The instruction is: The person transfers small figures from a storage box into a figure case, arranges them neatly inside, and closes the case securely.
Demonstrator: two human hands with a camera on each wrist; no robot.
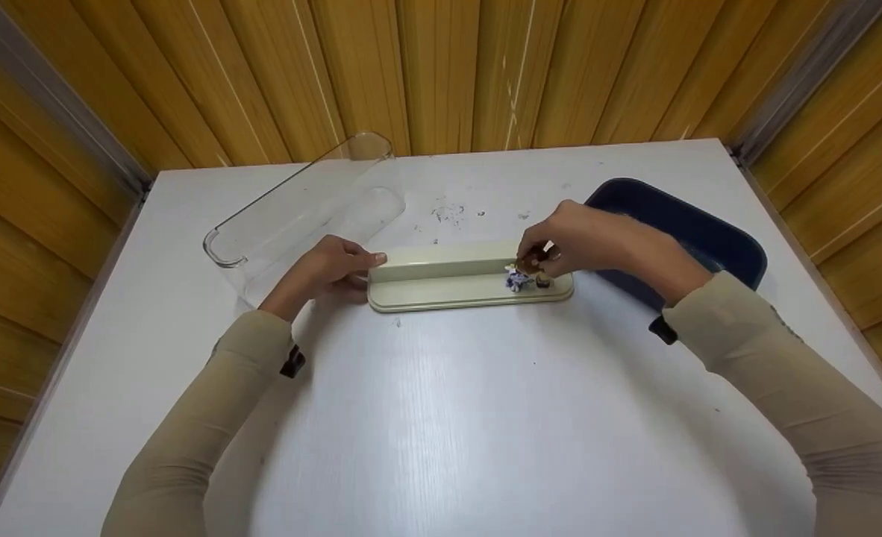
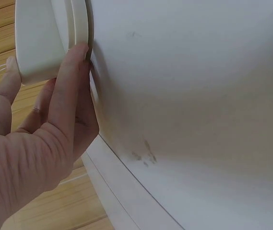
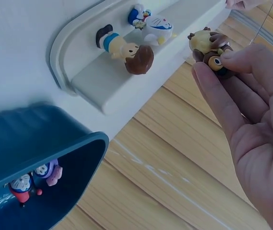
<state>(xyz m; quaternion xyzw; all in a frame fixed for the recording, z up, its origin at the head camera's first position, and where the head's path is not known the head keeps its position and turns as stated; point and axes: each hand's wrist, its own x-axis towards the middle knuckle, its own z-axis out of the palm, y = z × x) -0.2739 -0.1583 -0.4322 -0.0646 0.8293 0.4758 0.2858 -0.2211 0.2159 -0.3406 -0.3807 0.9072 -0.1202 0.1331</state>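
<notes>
A long cream stepped base lies across the table. Its left end is pinched by my left hand, thumb on the raised step and fingers along the side, as the left wrist view also shows. Over the right end, my right hand holds a small brown figurine with a big round eye between thumb and fingertips. Two figurines stand on that end: a brown-haired boy figurine and a white-and-blue cat-like figurine.
A dark blue bin stands at the right, partly behind my right forearm; figurines lie inside it. A clear plastic cover rests at the back left, behind my left hand. Yellow wood-panel walls enclose the white table.
</notes>
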